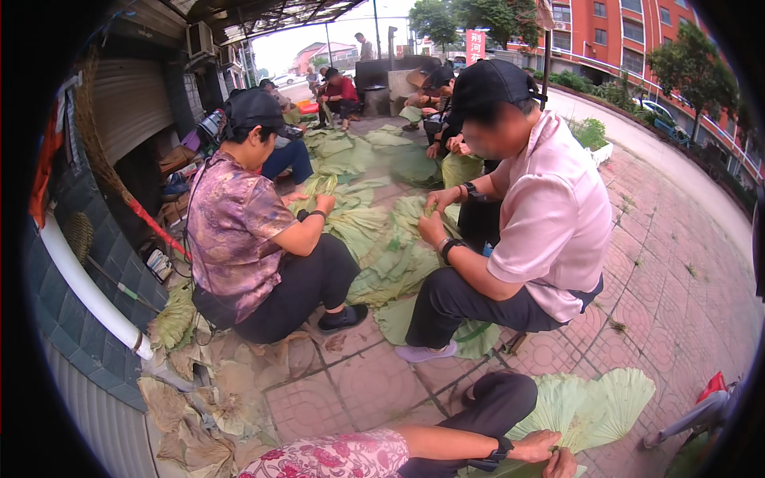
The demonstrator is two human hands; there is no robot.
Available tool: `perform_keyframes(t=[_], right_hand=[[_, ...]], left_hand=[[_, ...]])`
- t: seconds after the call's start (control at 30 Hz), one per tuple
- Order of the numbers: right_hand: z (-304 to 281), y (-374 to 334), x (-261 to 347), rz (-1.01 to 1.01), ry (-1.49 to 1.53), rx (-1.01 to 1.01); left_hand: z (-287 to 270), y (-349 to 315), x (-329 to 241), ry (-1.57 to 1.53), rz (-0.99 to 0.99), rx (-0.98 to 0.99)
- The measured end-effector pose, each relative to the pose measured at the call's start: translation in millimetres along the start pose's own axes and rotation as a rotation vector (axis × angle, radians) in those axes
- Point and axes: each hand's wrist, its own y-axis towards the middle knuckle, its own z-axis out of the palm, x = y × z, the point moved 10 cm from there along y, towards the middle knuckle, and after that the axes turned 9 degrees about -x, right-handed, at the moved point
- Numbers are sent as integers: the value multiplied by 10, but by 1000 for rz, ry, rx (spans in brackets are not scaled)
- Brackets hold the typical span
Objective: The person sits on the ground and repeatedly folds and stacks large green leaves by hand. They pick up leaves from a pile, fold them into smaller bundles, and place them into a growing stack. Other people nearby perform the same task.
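My left hand [535, 446], with a dark band at the wrist, reaches in from the bottom beyond a pink floral sleeve. Its fingers are closed on the narrow base of a pale green lotus leaf [610, 408], which fans out away from me to the right. Close beside it, my right hand [561, 464] comes up from the lower edge, its fingers also pinched at the leaf base. What lies exactly between the fingertips is too small to make out. My dark-trousered leg [498, 406] is bent just left of the leaf.
Two people in dark caps sit ahead, one in a patterned shirt [235, 231], one in a pink shirt [550, 207], both handling leaves. A pile of green leaves [390, 259] lies between them. Brown dried leaves [211, 422] lie at lower left, near a white pipe [92, 295].
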Motion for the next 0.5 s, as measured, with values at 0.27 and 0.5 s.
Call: perform_keyframes(t=[0.27, 0.5], right_hand=[[-158, 46, 400, -23, -85, 116], [-73, -29, 302, 100, 222, 250]], left_hand=[[101, -62, 69, 160, 63, 101], [135, -99, 65, 106, 3, 174]])
